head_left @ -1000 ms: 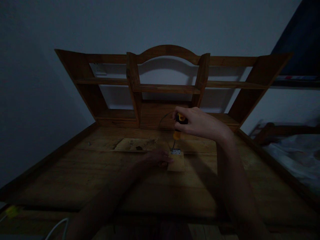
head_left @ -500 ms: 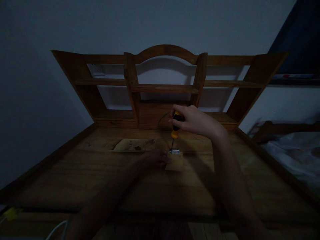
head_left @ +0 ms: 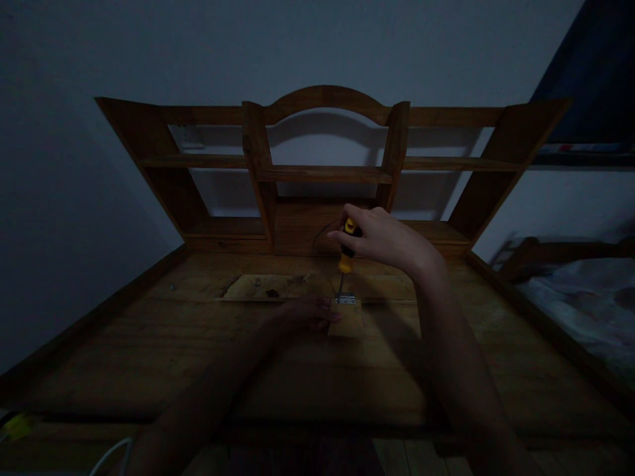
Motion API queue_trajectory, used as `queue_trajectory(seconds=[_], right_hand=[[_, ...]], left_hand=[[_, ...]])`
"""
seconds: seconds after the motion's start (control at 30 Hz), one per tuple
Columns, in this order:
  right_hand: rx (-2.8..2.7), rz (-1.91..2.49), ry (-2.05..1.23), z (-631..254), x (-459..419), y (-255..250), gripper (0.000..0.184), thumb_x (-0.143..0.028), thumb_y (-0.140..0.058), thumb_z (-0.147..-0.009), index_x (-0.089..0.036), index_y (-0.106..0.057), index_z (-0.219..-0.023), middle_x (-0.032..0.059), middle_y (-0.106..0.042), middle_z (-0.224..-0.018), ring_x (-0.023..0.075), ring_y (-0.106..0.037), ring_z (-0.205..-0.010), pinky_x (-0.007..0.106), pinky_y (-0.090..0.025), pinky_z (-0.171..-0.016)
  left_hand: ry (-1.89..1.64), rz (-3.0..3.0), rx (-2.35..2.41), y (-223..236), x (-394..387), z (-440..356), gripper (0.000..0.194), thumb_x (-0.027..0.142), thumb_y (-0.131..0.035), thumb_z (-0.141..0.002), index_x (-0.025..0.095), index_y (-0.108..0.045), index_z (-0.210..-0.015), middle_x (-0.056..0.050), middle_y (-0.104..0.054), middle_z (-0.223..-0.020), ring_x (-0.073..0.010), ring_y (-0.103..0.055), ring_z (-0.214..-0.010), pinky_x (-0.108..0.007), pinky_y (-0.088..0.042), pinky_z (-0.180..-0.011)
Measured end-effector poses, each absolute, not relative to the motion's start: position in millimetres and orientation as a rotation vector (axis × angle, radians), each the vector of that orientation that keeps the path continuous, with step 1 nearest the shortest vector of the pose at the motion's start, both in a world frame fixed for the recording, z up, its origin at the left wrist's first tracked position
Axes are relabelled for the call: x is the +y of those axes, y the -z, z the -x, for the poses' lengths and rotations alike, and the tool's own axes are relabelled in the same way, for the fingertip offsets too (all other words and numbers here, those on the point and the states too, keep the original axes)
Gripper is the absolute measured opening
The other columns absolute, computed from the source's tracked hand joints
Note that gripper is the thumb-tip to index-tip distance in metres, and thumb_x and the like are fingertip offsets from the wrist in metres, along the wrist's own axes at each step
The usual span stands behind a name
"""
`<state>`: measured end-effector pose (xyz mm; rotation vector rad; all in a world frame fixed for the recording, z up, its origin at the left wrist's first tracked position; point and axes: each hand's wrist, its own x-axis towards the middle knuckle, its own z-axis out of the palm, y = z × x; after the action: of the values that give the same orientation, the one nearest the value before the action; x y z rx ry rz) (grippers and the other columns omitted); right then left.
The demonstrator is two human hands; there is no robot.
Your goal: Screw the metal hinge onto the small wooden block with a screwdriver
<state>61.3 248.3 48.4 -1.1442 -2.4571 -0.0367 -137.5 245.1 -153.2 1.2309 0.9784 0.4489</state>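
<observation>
My right hand (head_left: 380,235) is closed around the black-and-yellow handle of a screwdriver (head_left: 346,264). The shaft points down, slightly tilted, and its tip meets the left part of a small metal hinge (head_left: 349,299). That hinge lies along the far edge of a small square wooden block (head_left: 348,320). From the left, my left hand (head_left: 310,312) grips the block, its fingertips on the near left part and the other fingers curled in shadow. Whether a screw sits under the tip is too small to tell.
A wooden desk top (head_left: 198,357) spreads under both hands, with a pale, worn strip (head_left: 265,286) behind the left hand. A small metal piece (head_left: 173,287) lies to the left. The shelf unit (head_left: 322,175) rises at the back. A white cable (head_left: 112,453) curves at lower left.
The screwdriver handle has turned a little in my right hand, showing more yellow near its top, and the thumb reaches further left. My left hand stays on the block.
</observation>
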Motion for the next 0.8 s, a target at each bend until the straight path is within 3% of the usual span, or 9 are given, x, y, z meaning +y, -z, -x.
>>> queue_trajectory(seconds=[0.33, 0.6, 0.8], right_hand=[[-2.484, 1.067, -0.03, -60.6, 249.6, -51.6, 0.019, -0.033, -0.048, -0.092, -0.019, -0.057, -0.1, 0.0088, -0.068, -0.094, 0.0229, -0.064, -0.089, 0.029, -0.041, -0.076], [-2.458, 1.103, 0.007, -60.7, 249.4, -47.6, 0.03, -0.043, -0.048, -0.092, -0.02, -0.057, -0.108, 0.0085, -0.069, -0.094, 0.0232, -0.064, -0.084, 0.03, -0.042, -0.072], [-2.489, 1.108, 0.005, -60.8, 250.2, -49.7, 0.024, -0.035, -0.049, -0.091, -0.018, -0.057, -0.105, 0.01, -0.069, -0.098, 0.0242, -0.063, -0.091, 0.03, -0.041, -0.075]], left_hand=[[-0.448, -1.236, 0.906, 147.7, 242.3, 136.6, 0.039, 0.042, -0.083, -0.066, 0.012, -0.059, -0.072, 0.002, -0.052, -0.059, -0.0054, -0.04, -0.048, -0.02, -0.024, -0.046], [-0.424, -1.249, 0.928, 150.6, 245.2, 137.9, 0.042, 0.045, -0.084, -0.065, 0.013, -0.059, -0.073, 0.003, -0.052, -0.057, -0.005, -0.04, -0.046, -0.02, -0.022, -0.043], [-0.442, -1.218, 0.89, 154.1, 245.4, 138.5, 0.039, 0.044, -0.083, -0.067, 0.012, -0.062, -0.077, 0.002, -0.053, -0.061, -0.0056, -0.042, -0.049, -0.019, -0.026, -0.046]])
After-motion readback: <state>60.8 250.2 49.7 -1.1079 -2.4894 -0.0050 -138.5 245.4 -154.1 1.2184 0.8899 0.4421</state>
